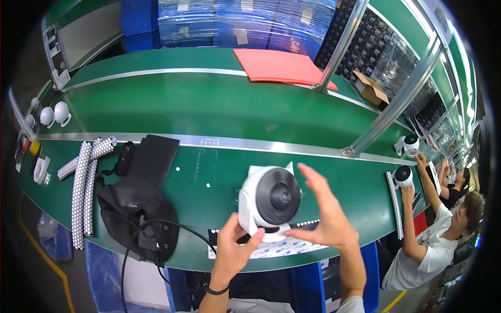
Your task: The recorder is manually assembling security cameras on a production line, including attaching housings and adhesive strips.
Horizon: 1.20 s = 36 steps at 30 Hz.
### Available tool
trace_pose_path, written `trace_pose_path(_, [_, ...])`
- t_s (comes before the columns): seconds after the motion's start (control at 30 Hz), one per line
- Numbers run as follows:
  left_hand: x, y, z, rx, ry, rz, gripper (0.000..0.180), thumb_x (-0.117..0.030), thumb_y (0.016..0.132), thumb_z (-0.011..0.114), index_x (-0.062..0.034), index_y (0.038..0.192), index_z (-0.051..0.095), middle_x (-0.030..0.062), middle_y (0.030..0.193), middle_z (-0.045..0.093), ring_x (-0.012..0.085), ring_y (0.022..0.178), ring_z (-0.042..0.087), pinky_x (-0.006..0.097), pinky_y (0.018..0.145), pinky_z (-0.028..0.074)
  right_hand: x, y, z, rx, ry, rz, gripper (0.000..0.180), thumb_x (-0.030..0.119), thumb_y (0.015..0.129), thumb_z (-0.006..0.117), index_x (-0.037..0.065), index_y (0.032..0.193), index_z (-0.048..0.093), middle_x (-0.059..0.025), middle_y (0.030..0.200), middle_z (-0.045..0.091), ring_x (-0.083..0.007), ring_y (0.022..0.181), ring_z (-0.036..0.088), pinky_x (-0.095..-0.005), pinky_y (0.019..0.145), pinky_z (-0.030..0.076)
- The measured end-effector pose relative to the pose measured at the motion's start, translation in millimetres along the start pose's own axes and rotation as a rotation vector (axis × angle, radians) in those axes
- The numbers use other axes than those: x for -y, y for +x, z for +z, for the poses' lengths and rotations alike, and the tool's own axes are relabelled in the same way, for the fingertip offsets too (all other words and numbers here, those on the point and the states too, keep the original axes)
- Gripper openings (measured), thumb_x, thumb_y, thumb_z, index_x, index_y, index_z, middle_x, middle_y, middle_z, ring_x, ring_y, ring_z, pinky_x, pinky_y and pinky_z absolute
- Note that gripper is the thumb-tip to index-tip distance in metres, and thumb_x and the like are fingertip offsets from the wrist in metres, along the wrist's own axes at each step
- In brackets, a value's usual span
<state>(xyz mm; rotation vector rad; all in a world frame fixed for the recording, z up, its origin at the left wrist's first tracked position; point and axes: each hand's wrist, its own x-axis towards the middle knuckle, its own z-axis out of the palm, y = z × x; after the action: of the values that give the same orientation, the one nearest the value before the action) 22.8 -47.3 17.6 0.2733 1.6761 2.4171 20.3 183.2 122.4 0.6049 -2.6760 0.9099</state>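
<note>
A white rounded device (251, 201) with a black disc of concentric rings on its face is tilted up over the near edge of the green bench. My left hand (235, 245) grips its lower left side, thumb at the front by a dark slot, other fingers partly hidden behind it. To its right, my right hand (329, 214) is open, fingers spread apart and the thumb tip close to the device's base; whether it touches I cannot tell. Beneath the device lies a printed white sheet (282, 249) with a black strip and a row of white dots.
A black mesh bag (138, 208) with a black cable lies at left, beside white honeycomb-patterned rolls (82, 193) and a black flat panel (156, 156). Red sheets (282, 65) rest on the upper shelf. A metal post (383, 104) rises at right, where a co-worker (430, 245) handles a similar device (403, 177).
</note>
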Motion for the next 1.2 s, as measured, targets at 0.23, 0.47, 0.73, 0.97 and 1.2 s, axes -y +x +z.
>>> trace_pose_path(0.23, [-19.3, -4.7, 5.3, 0.01, 0.379, 0.107, 0.063, -0.014, 0.097, 0.077, 0.008, 0.148, 0.047, 0.0252, 0.146, 0.057, 0.0327, 0.138, 0.057, 0.046, 0.12, 0.041, 21.3, 66.2, -14.6, 0.281, -0.218, -0.046, 0.116, 0.029, 0.064, 0.097, 0.012, 0.162, 0.038, -0.0244, 0.155, 0.044, -0.0479, 0.137, 0.054, -0.0513, 0.109, 0.054])
trace_pose_path(0.47, [-18.4, -25.1, 26.5, 0.251, 1.036, 0.186, 0.089, -0.042, 0.104, 0.07, 0.0088, 0.164, 0.029, 0.0325, 0.171, 0.029, 0.0457, 0.161, 0.026, 0.057, 0.132, 0.017, -137.7, 163.2, 25.8, -0.23, -0.676, -0.118, 0.113, 0.023, 0.061, 0.098, 0.012, 0.158, 0.042, -0.025, 0.156, 0.043, -0.0463, 0.145, 0.046, -0.0523, 0.118, 0.046])
trace_pose_path(0.73, [-13.8, -53.0, 40.4, 0.559, 0.951, 0.172, 0.098, -0.036, 0.093, 0.08, 0.0117, 0.162, 0.029, 0.0351, 0.171, 0.024, 0.0494, 0.161, 0.022, 0.058, 0.131, 0.022, -250.3, 199.9, 70.8, -0.238, -0.938, 0.091, 0.109, 0.019, 0.07, 0.092, 0.015, 0.163, 0.036, -0.0263, 0.163, 0.038, -0.0459, 0.155, 0.035, -0.0654, 0.123, 0.033])
trace_pose_path(0.97, [-37.6, -50.2, 23.0, 0.725, 0.916, 0.142, 0.093, -0.04, 0.1, 0.072, 0.0092, 0.164, 0.027, 0.0327, 0.172, 0.026, 0.0459, 0.162, 0.022, 0.051, 0.134, 0.02, -236.4, 175.3, 41.1, -0.122, -0.882, 0.139, 0.129, 0.033, 0.069, 0.097, 0.019, 0.172, 0.021, -0.025, 0.174, 0.022, -0.0531, 0.158, 0.025, -0.0669, 0.124, 0.031])
trace_pose_path(1.2, [-95.9, -41.5, -6.3, 0.714, 1.004, 0.24, 0.086, -0.045, 0.1, 0.074, 0.0032, 0.162, 0.039, 0.0246, 0.163, 0.047, 0.0375, 0.152, 0.046, 0.048, 0.127, 0.038, -146.4, 80.2, 13.2, -0.138, -0.588, 0.08, 0.114, 0.032, 0.083, 0.089, 0.012, 0.172, 0.02, -0.0224, 0.175, 0.025, -0.0529, 0.158, 0.025, -0.0612, 0.127, 0.029])
